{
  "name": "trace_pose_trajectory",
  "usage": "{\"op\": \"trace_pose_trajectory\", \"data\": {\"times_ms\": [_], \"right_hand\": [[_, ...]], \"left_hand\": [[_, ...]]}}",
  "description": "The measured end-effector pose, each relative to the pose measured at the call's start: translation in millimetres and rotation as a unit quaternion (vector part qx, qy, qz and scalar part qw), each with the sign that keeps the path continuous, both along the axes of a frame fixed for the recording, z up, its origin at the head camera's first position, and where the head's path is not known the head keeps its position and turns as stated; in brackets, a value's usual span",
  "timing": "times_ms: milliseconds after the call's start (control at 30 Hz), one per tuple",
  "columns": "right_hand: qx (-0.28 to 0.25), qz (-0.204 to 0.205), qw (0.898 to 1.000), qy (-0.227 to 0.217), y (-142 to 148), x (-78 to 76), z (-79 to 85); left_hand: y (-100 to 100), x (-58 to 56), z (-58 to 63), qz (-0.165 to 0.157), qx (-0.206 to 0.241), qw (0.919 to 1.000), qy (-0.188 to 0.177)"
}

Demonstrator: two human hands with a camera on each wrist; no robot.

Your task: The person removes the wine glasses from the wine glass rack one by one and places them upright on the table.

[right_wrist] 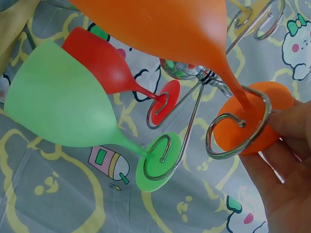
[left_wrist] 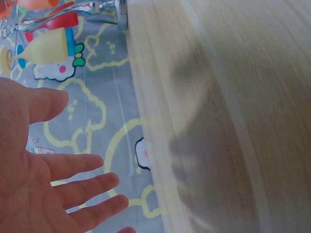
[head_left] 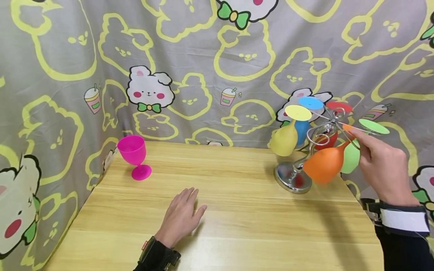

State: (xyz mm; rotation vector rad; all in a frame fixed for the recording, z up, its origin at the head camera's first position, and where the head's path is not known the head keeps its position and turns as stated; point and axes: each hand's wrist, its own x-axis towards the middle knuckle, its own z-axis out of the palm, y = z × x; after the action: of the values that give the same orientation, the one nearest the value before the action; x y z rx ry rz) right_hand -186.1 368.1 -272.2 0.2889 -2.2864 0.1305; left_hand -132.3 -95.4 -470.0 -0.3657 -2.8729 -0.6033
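My right hand (head_left: 386,165) pinches the round foot of an orange goblet (head_left: 323,163). In the right wrist view the orange foot (right_wrist: 255,116) lies against a wire loop (right_wrist: 214,141) of the metal rack, its stem passing through the loop. The chrome rack (head_left: 293,177) stands at the table's right. Yellow (head_left: 285,141), blue (head_left: 301,131), red (head_left: 327,141) and green (head_left: 350,156) goblets hang upside down from it by their feet. My left hand (head_left: 181,216) is held over the table with fingers extended, holding nothing.
A magenta goblet (head_left: 132,150) stands upright at the table's back left. The wooden table (head_left: 217,241) meets a grey patterned curtain (head_left: 200,45) behind and at both sides.
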Motion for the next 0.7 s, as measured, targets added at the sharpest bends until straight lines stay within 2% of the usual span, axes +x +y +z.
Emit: {"op": "trace_pose_trajectory", "data": {"times_ms": [267, 433, 567, 700], "right_hand": [[-0.003, -0.018, 1.000, -0.007, 10, -12.0, 11.0], [-0.010, -0.051, 0.998, -0.019, 19, -13.1, 14.7], [-0.011, -0.064, 0.998, -0.018, 25, -8.2, 14.5], [-0.024, -0.063, 0.998, -0.016, 27, 3.5, 13.6]], "left_hand": [[0, -1.1, -0.3, 0.001, 0.003, 1.0000, -0.001], [0, -1.8, -0.9, 0.001, 0.007, 1.0000, 0.000], [-1, -2.3, -1.7, -0.002, 0.007, 1.0000, 0.006], [-2, -2.8, -2.2, -0.003, 0.006, 1.0000, 0.006]]}}
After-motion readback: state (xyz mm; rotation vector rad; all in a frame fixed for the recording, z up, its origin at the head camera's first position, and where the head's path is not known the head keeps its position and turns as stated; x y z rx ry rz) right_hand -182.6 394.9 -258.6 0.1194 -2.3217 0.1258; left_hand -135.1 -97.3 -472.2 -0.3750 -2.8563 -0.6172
